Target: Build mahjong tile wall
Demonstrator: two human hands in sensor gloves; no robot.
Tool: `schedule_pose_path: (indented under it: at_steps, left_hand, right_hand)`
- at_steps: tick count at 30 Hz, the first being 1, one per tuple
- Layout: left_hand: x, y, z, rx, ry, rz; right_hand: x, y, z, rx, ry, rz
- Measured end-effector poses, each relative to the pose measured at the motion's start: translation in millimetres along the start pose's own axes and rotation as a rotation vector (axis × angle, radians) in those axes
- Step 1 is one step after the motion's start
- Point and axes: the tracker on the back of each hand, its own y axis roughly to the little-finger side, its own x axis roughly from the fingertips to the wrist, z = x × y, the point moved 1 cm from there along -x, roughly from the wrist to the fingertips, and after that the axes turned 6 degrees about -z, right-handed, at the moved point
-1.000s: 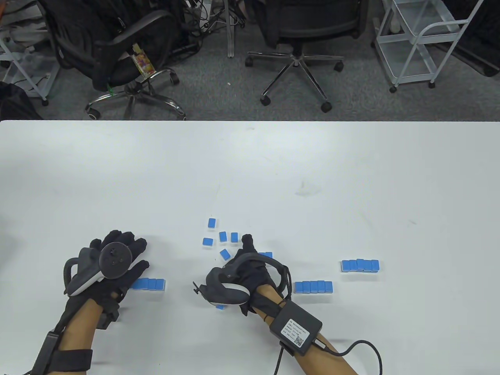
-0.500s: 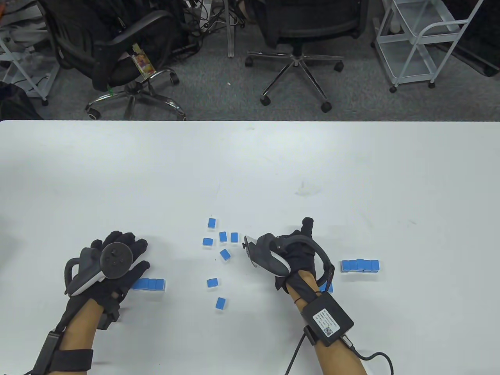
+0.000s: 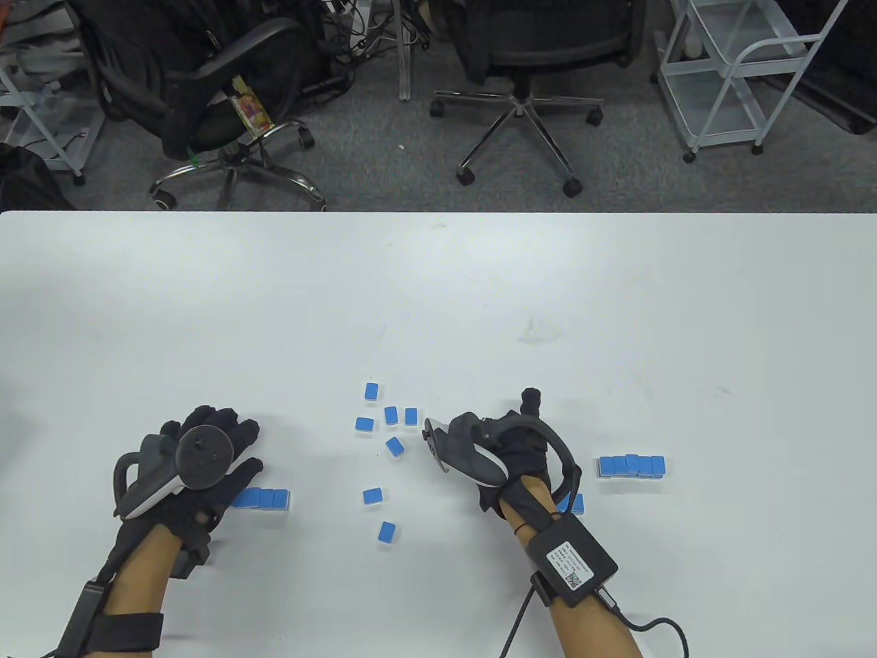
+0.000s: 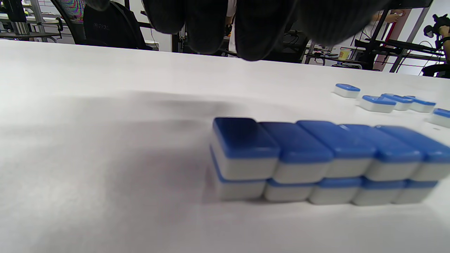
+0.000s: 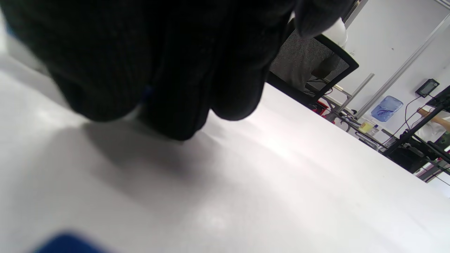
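Several loose blue-backed mahjong tiles [image 3: 390, 415] lie face down at mid-table. My left hand [image 3: 205, 439] hovers flat over the left end of a two-layer tile row [image 3: 264, 498]; in the left wrist view its fingertips [image 4: 207, 31] hang above that row [image 4: 323, 158] without touching it. My right hand [image 3: 517, 432] is curled, and a sliver of a blue tile [image 5: 147, 92] shows between its fingers. Its forearm hides most of a second row [image 3: 574, 504]. A third row [image 3: 632, 466] stands to the right.
The white table [image 3: 438, 288] stretches far behind the tiles. Office chairs and a white trolley stand on the floor beyond its far edge. A sensor box [image 3: 572, 556] with a cable sits on my right forearm.
My right hand swung right from the loose tiles to above the middle row, and the tile that lay beside it is gone from the table. The left hand stayed put.
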Motion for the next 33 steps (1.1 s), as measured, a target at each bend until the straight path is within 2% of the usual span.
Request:
schedule_pose_path:
  at_steps: [17,21,24,28,30,33]
  left_hand:
    - [-0.5,0.1,0.0,0.004,0.002,0.002]
    - [-0.6,0.4,-0.2,0.009,0.000,0.002]
    - [-0.9,0.3,1.1,0.007,0.006,0.001]
    - [-0.7,0.0,0.8,0.006,0.002,0.003]
    - [-0.7,0.2,0.7,0.006,-0.002,0.003]
    - [-0.4,0.3,1.3,0.004,0.000,0.003]
  right_hand:
    - [-1.5,-6.0,0.8,-0.032,-0.009,0.017]
    - [4.9,-0.8,11.5,-0.075,-0.020,0.021]
    - [19.7,-4.7,27.9,-0.144,0.047,0.059]
    - [57.5,-40.7,49.8,-0.218,0.096,0.256]
    - [73.3,-61.8,54.0,-0.178,0.098,0.334]
    - [96.1,-100.6,53.4,-0.013,0.099,0.417]
